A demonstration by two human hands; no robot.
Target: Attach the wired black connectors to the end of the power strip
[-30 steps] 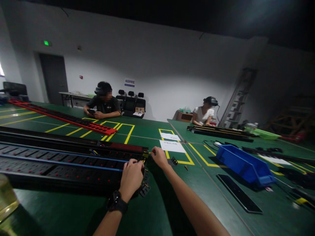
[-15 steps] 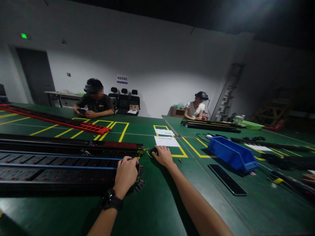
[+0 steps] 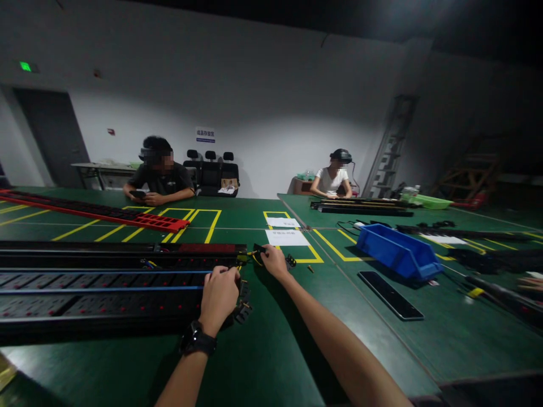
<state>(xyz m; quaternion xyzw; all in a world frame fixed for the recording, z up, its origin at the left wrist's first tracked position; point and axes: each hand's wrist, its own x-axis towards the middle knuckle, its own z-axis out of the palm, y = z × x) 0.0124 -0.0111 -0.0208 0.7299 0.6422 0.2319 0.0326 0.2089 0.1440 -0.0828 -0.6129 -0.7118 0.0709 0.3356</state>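
Long black power strips (image 3: pixel 106 299) with rows of sockets and red dots lie side by side on the left of the green table. My left hand (image 3: pixel 219 294), a black watch on its wrist, is closed over the right end of a strip edged with blue. Small black end pieces (image 3: pixel 242 311) stick out beside its fingers. My right hand (image 3: pixel 275 262) pinches a small flat black part (image 3: pixel 259 249) next to the end of the far strip. Yellow wires (image 3: pixel 250 257) run between that strip and the part. Another small black piece (image 3: pixel 291 261) lies just right of my right hand.
A blue bin (image 3: pixel 396 254) and a dark phone (image 3: pixel 390 295) lie to the right. Paper sheets (image 3: pixel 287 238) and a small brass-coloured piece (image 3: pixel 311 269) lie ahead. A red frame (image 3: pixel 169 223) lies at the far left. Two people (image 3: pixel 159 178) sit across the table.
My right hand has drawn slightly left and now shows the flat black part in its fingers. The small black piece beside it has come into view. My left hand keeps its place on the strip.
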